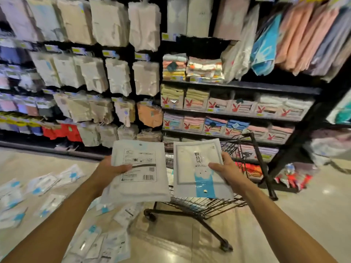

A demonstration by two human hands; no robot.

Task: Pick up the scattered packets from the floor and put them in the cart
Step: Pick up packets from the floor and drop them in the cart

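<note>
My left hand (109, 170) grips a white packet (138, 173) with a printed label and barcode facing me. My right hand (227, 171) grips a second white packet (199, 168) with a blue stripe and dark lettering. I hold both packets upright, side by side, over the near end of a black wire shopping cart (205, 205), which they partly hide. Several more white and blue packets (39, 185) lie scattered on the floor to the left, and others (98, 243) lie near my left forearm.
Shelves of hanging packaged goods (98, 73) fill the wall ahead. Folded towels (228, 109) sit on black shelving behind the cart. The cart's handle post (260, 162) rises on the right. Shiny beige floor (303, 215) stretches right of the cart.
</note>
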